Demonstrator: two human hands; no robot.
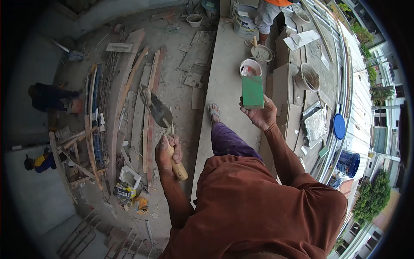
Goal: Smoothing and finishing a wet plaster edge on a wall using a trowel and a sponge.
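My left hand (pixel 169 152) is closed round the wooden handle of a pointed trowel (pixel 161 114). Its dark metal blade points up and to the left, with light grey matter near the tip. To the right, my right hand (pixel 261 115) grips the lower end of a flat green rectangular plate (pixel 253 90). The plate's far edge overlaps the view of a whitish bucket (pixel 250 67) with pinkish contents; whether they touch I cannot tell. A bucket of grey mortar (pixel 261 53) with a wooden handle sticking out stands just beyond.
I stand on a concrete ledge (pixel 224 69) with a drop on its left, where long planks (pixel 129 77) lie. Another mortar bucket (pixel 307 77) and a messy tray (pixel 314 125) sit at right. A co-worker's legs (pixel 265 19) are ahead; two people (pixel 47 97) work below left.
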